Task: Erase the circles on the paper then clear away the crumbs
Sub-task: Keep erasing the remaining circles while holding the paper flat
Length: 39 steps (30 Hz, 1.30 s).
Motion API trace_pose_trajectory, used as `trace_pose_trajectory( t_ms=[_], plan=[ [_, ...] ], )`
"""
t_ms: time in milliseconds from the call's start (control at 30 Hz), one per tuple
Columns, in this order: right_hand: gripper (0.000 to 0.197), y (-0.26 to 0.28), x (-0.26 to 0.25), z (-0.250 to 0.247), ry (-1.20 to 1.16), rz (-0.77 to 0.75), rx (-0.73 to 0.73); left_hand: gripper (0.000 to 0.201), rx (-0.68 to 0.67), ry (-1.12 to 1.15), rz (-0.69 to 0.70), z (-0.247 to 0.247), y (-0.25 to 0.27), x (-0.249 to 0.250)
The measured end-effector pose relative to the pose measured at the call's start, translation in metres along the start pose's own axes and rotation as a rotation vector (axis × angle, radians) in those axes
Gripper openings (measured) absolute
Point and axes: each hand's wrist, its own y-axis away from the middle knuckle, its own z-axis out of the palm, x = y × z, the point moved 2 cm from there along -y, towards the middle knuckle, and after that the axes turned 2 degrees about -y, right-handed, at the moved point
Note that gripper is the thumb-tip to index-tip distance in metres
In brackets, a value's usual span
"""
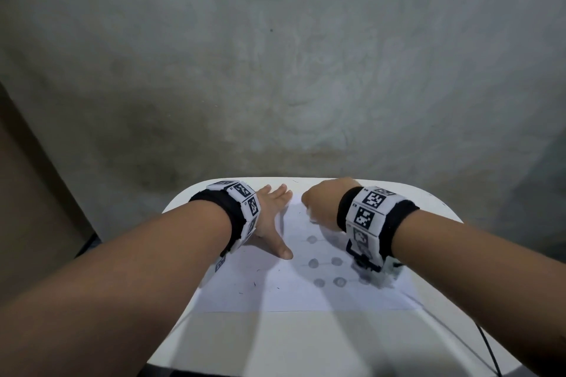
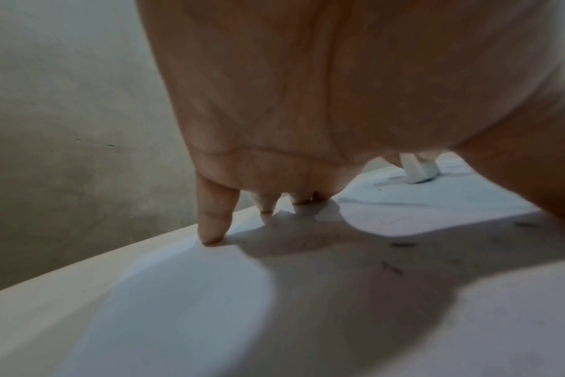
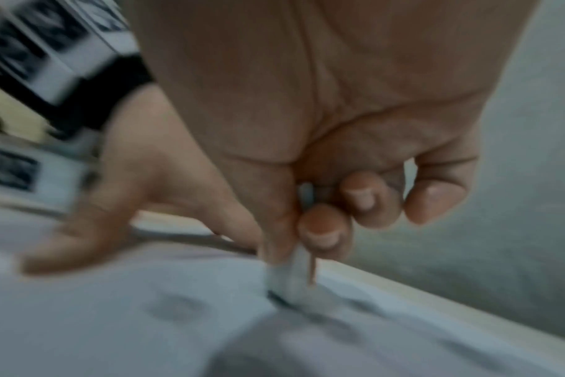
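1. Two bare arms reach out from the bottom of the head view; each wrist wears a black band with black-and-white square patterns; the left band (image 1: 242, 211) and the right band (image 1: 367, 211) sit close behind the hands.
2. The white worktop (image 1: 275, 343) stands by a grey wall (image 1: 275, 55); a thin black cable (image 1: 490, 352) hangs off its right edge.
3. The paper (image 1: 275, 294) lies flat on the worktop; some grey circles (image 1: 314, 262) show on it, just in front of the right wrist; small dark crumbs (image 1: 254, 284) lie on the left part of the paper.
4. The left hand (image 1: 272, 217) is spread flat, fingers (image 2: 213, 219) straight and apart; the tips press down at the far left of the paper.
5. The right hand (image 1: 321, 202) is curled; its thumb and fingers (image 3: 323, 227) pinch a white eraser (image 3: 289, 283); the eraser's bottom end touches the paper near the far edge; this view is blurry.
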Motion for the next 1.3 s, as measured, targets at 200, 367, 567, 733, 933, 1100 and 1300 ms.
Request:
trace_pose_trajectory(
  t_ms=[200,367,567,733,933,1100,1300],
  plan=[
    [0.022,0.005,0.005,0.0,-0.047,0.019,0.01,0.129,-0.011,0.006,0.002,-0.001,0.001,0.0],
    [0.024,0.01,0.002,0.001,-0.107,0.01,-0.01,0.128,-0.015,0.0,0.008,-0.003,0.003,0.002],
    [0.019,0.017,-0.02,0.008,-0.073,-0.09,-0.021,0.128,0.009,-0.008,-0.007,-0.002,0.004,0.003],
    [0.009,0.017,-0.018,0.007,-0.048,-0.041,0.057,0.13,0.014,0.001,-0.013,-0.001,0.003,0.003],
    [0.018,0.022,-0.009,0.001,-0.107,-0.005,0.035,0.126,0.001,0.003,-0.007,-0.004,0.008,0.005],
    [0.013,0.022,-0.017,0.009,-0.166,-0.056,-0.009,0.125,0.0,-0.011,0.002,-0.005,0.011,0.007],
    [0.006,0.024,-0.018,0.011,-0.097,-0.093,0.01,0.128,-0.007,0.003,0.004,-0.004,0.008,0.004]
  ],
)
